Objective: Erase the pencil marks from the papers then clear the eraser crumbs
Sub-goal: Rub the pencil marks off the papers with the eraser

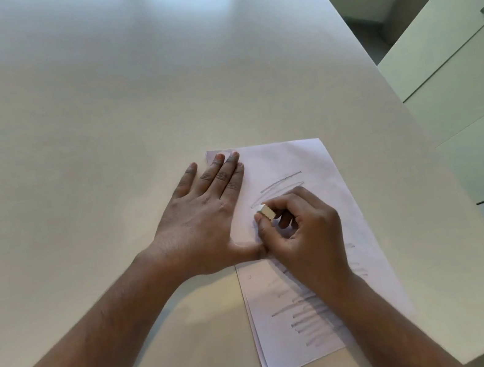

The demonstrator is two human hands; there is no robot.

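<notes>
Both forearms reach in from the near edge, and everything else is easiest placed against the papers (295, 238), a small stack lying on the pale table (92, 112) with edges of lower sheets showing along its left and near sides.

On progress, I would say the job is barely started. Two long pencil strokes (282, 181) still run across the top sheet's far half, and a dense patch of shorter strokes (310, 320) fills its near half, partly under the right wrist. Fainter grey smudges sit toward the stack's right edge. No eraser crumbs are visible anywhere on the sheet or table, though small ones could be too fine to make out. So nearly all the erasing remains, the sheets underneath are unchecked, and the crumb clearing has not begun.

As for the hands: the left hand (205, 222) lies flat, palm down, on the stack's left margin, fingers straight and close together with their tips near the far-left corner, the thumb stretched along the sheet toward the other hand. It looks to be pinning the stack. The right hand (304, 233) is over the middle of the top sheet, fingers curled narrow, thumb and forefinger pinching the small cream eraser (266, 212), which is angled down at the paper just below the two long strokes.
</notes>
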